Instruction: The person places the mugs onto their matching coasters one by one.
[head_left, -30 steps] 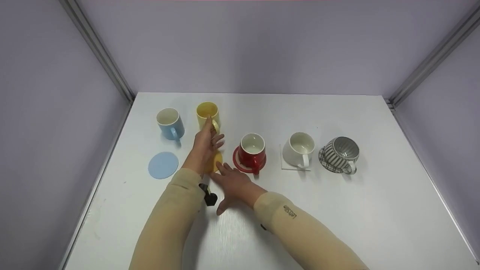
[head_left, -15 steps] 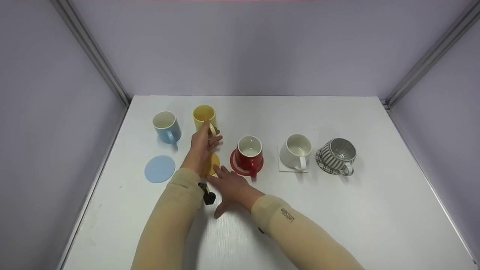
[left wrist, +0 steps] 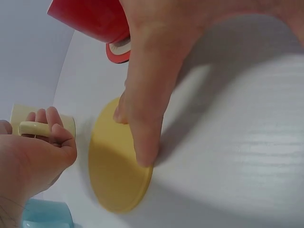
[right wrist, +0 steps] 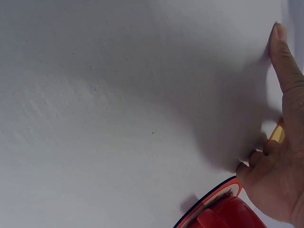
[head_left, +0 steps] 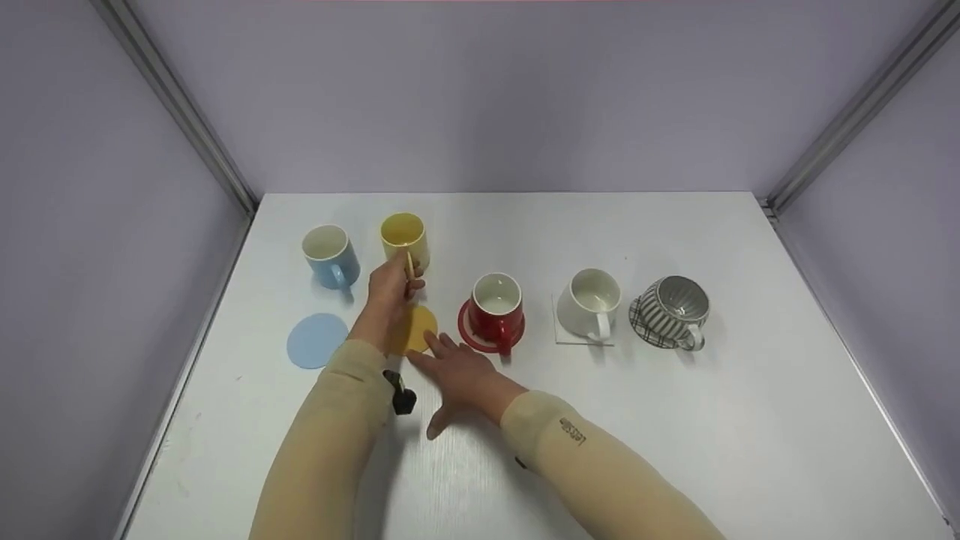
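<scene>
My left hand (head_left: 388, 289) holds the handle of a yellow mug (head_left: 402, 232) that stands upright at the back left. In the left wrist view, fingers of that left hand (left wrist: 40, 154) pass through the handle loop. Toward me from the mug lies a round yellow coaster (head_left: 417, 328), partly covered by the left forearm. My right hand (head_left: 463, 373) is spread low over the table, with fingertips at the coaster's right edge and the thumb pointing toward me. In the right wrist view, the right hand (right wrist: 280, 178) hides most of the coaster.
A blue mug (head_left: 335, 264) stands left of the yellow one, behind a round blue coaster (head_left: 317, 341). To the right are a red mug (head_left: 491, 319) on a red coaster, a white mug (head_left: 583, 311) on a square white coaster, and a striped mug (head_left: 667, 311) on a checked coaster.
My left hand has shifted left and closed around the yellow mug's handle. More of the yellow coaster shows now. The right hand stays at the coaster's edge; the head view has shifted slightly.
</scene>
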The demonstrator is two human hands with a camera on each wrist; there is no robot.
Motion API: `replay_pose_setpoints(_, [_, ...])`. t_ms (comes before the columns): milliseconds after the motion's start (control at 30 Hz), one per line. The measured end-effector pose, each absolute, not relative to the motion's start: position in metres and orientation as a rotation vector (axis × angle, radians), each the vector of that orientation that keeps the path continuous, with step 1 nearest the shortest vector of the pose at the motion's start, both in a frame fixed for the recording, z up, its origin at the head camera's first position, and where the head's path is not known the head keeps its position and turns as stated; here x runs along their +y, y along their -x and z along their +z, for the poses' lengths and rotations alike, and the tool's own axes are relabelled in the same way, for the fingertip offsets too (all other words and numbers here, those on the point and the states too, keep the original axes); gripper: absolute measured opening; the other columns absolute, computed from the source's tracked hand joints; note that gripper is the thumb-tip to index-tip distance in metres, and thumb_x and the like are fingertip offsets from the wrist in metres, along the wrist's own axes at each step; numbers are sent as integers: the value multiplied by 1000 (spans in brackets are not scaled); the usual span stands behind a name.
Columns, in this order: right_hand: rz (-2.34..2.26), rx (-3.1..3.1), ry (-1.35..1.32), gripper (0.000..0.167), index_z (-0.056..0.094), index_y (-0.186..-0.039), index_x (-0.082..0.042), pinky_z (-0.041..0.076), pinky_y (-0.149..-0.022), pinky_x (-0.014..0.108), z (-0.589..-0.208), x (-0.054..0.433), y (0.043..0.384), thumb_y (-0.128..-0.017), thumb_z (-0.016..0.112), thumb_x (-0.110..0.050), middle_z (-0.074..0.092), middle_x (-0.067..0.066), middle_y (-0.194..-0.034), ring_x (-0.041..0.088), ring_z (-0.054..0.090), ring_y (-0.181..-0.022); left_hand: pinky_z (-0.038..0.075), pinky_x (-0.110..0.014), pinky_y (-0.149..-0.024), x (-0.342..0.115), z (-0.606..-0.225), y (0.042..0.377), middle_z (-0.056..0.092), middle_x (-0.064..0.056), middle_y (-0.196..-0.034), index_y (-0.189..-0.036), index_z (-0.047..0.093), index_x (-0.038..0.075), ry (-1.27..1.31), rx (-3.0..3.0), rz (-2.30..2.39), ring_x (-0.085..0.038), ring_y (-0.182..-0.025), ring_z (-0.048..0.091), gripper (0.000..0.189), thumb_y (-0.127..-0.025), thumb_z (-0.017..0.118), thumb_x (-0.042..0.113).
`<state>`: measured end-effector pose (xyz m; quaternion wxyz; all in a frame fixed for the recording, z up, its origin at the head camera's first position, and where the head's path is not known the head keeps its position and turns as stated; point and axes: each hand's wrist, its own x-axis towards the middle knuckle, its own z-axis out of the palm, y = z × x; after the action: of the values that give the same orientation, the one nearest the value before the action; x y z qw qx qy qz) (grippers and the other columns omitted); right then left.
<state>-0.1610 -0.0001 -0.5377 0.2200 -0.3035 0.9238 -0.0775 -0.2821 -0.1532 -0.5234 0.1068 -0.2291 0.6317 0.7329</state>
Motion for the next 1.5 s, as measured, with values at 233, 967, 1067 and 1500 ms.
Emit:
replay_pose_setpoints(233, [-230, 2550, 838, 126, 28, -170, -31, 33, -125, 51, -537, 0, 159, -68, 96, -61, 11, 8, -178, 32, 15, -163, 50, -36, -99, -159, -524, 282, 64, -8, -112, -122, 65, 5, 701, 1919, 2083, -19, -96, 61, 35, -111, 47, 34])
replay_pose_setpoints(967, [-229, 2573, 851, 127, 29, -170, -29, 27, -128, 47, -538, 0, 156, -68, 96, -61, 13, 10, -178, 32, 16, -163, 48, -39, -98, -165, -525, 280, 63, -12, -112, -121, 66, -1, 628, 2056, 2053, -20, -93, 58, 39, -110, 46, 30])
replay_pose_setpoints(1067, [-233, 2576, 852, 127, 29, -170, -29, 25, -129, 46, -538, -1, 156, -67, 97, -61, 13, 10, -178, 32, 16, -163, 48, -38, -99, -165, -526, 280, 62, -14, -116, -122, 66, 1, 629, 2080, 2015, -20, -95, 56, 40, -111, 45, 32])
replay_pose_setpoints(1500, [-235, 2569, 860, 125, 29, -170, -29, 26, -128, 47, -535, -5, 155, -69, 96, -61, 13, 9, -178, 33, 16, -162, 45, -26, -85, -171, -528, 279, 60, -8, -111, -123, 64, 4, 621, 2142, 1947, -16, -96, 56, 38, -115, 41, 33])
